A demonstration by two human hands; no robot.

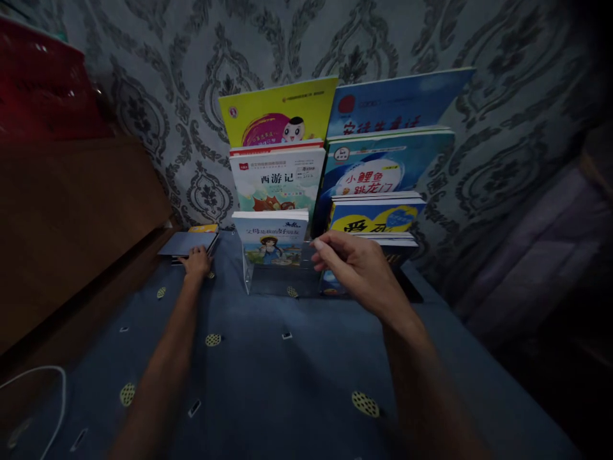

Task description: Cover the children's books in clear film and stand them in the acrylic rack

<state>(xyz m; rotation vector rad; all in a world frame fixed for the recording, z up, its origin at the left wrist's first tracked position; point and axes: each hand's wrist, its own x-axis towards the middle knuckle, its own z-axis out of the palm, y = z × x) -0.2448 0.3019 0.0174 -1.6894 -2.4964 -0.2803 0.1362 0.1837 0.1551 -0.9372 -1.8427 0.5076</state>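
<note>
Left hand (196, 262): spread against the stack (188, 243), grip unclear.
Right hand (357, 265): half-curled, hold unclear, upright books (345, 174) just beyond.

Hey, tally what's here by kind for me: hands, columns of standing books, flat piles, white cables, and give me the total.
Hands: 2, left hand and right hand
Standing columns: 2, left column and right column
Flat pile: 1
White cable: 1
Total: 6

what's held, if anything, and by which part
Left hand touches the near edge of the stacked books; whether it grips cannot be told. Right hand: nothing visibly held.
</note>
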